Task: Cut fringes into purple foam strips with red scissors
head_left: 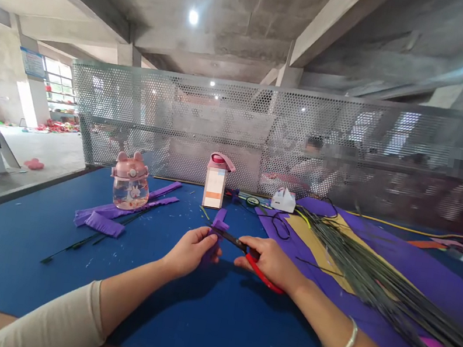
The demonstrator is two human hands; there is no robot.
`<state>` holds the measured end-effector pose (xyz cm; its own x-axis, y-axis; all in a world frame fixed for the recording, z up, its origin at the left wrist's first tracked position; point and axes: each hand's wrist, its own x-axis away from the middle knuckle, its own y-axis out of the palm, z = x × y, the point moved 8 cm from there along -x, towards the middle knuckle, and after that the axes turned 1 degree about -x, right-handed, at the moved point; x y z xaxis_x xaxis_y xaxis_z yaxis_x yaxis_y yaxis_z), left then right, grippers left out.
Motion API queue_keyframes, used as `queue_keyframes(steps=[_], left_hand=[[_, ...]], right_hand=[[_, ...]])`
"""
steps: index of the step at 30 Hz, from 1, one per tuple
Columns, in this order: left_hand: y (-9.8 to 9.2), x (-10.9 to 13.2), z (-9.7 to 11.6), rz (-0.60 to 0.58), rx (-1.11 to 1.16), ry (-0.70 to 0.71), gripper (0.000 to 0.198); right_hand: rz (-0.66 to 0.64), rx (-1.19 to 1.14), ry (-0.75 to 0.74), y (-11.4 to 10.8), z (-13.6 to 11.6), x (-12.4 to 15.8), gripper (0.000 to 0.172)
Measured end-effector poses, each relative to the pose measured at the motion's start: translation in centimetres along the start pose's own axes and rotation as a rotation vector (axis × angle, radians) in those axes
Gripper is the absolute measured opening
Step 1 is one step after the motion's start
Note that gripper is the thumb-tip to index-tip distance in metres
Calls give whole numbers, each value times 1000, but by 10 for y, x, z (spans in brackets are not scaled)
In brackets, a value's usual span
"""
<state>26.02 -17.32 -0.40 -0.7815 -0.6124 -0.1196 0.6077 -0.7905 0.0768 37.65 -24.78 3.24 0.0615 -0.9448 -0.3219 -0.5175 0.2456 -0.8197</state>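
Note:
My left hand (191, 253) pinches a piece of purple crepe paper (220, 219) between thumb and fingers, above the blue table. In my right hand (270, 262) is a pair of scissors (262, 272) with red handles and dark blades. The blades reach left to the purple paper, right by my left fingertips; whether they are open or closed on it I cannot tell. Left of my hands lie purple paper strips (105, 224) and thin dark green stems (82, 242).
A clear pink-lidded bottle (131, 183) and a pink-topped bottle (215, 179) stand at the back. A bundle of green wire stems (359, 260) lies on purple paper sheets at right. A perforated metal screen (223, 119) borders the table, with people behind it.

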Motion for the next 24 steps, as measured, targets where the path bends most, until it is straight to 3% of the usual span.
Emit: queue_keyframes(steps=[5, 13, 15, 19, 24], left_hand=[[-9, -2, -1, 52, -153, 23, 37], [-24, 2, 19, 128, -542, 75, 29], [-20, 5, 17, 114, -488, -4, 25], [-3, 11, -6, 13, -108, -330, 30], [-5, 5, -9, 86, 41, -276, 34]], right_hand=[[-24, -14, 22, 2, 4, 0, 36], [12, 30, 4, -7, -1, 0, 34], [4, 33, 2, -6, -1, -1, 33], [-33, -35, 68, 0, 9, -1, 36], [-166, -271, 100, 13, 13, 0, 50]])
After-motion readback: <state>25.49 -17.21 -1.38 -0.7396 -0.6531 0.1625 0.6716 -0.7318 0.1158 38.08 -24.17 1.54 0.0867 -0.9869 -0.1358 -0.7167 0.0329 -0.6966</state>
